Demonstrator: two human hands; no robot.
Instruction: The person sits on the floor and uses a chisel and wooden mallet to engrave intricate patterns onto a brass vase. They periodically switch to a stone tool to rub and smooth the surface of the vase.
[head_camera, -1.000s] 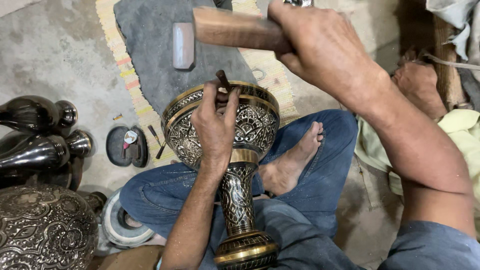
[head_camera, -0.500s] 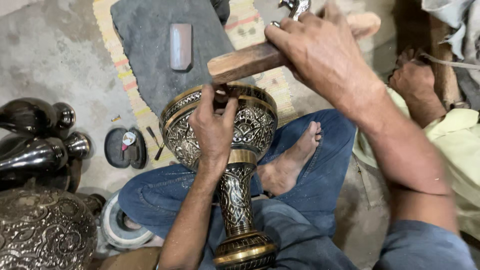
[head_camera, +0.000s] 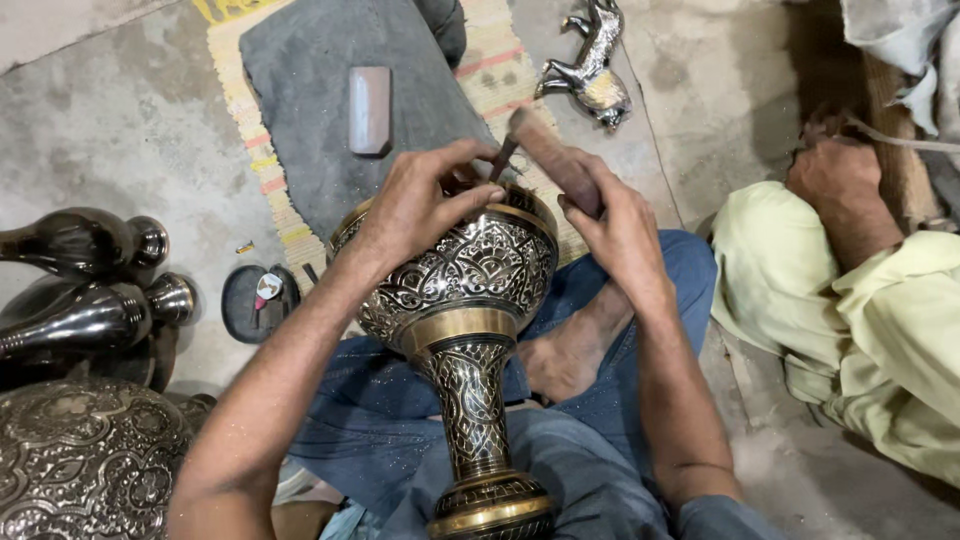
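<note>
Chisel (head_camera: 503, 158), pinched in left hand (head_camera: 415, 205), tilts onto vase (head_camera: 462, 290) rim; right hand (head_camera: 620, 235) grips hammer (head_camera: 555, 160) just beside it.

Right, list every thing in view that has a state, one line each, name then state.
left hand: closed on a thin chisel, resting on the vase rim.
thin chisel: tilted, tip at the rim.
right hand: wrapped around a wooden mallet.
wooden mallet: held low, next to the chisel.
engraved vase: lying tilted across the lap, mouth away.
grey block: lying flat on the grey cloth.
metal animal figure: lying on the floor.
</note>
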